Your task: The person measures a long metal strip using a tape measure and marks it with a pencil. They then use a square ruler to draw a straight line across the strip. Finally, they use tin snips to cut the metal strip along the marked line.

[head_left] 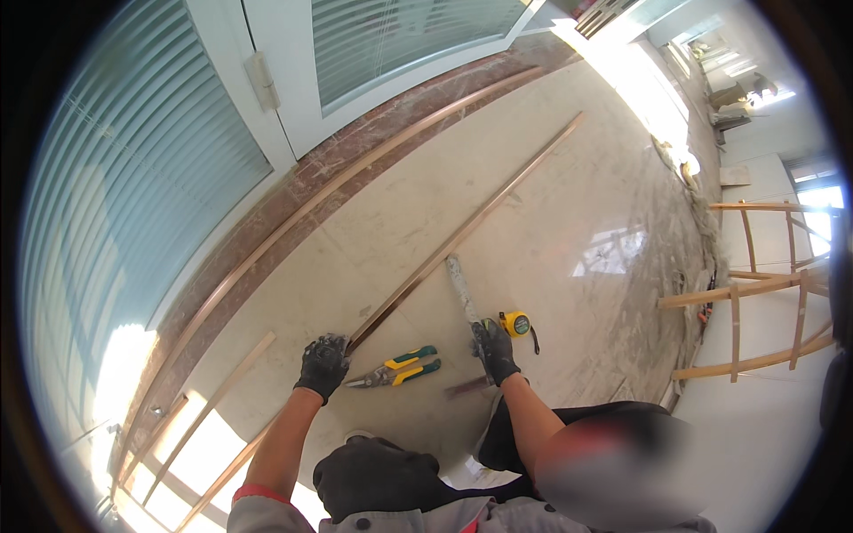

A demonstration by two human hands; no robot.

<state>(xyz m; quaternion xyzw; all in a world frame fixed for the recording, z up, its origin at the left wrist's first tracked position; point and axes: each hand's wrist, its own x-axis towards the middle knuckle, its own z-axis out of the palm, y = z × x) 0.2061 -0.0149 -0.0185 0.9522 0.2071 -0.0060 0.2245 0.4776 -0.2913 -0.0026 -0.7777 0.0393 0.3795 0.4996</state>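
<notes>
My left hand [322,366], in a black glove, is closed on a long copper-coloured trim strip [462,229] that runs away to the upper right along the floor. Another length of similar colour shows beyond my left forearm; whether it is the same piece I cannot tell. Also gloved in black, my right hand [495,348] grips a narrow, whitish, paint-spotted bar [461,289] that points toward the strip. Between my hands lie tin snips [400,367] with yellow and green handles. Beside my right hand sits a yellow tape measure [514,324]. A short dark brown offcut [468,387] rests near my right wrist.
A white-framed glass door [298,107] with blinds stands at the left above a reddish stone border [267,213]. More thin strips [209,416] lie at the lower left. On the right is a wooden lattice frame [755,289]. Debris lines the floor's right edge.
</notes>
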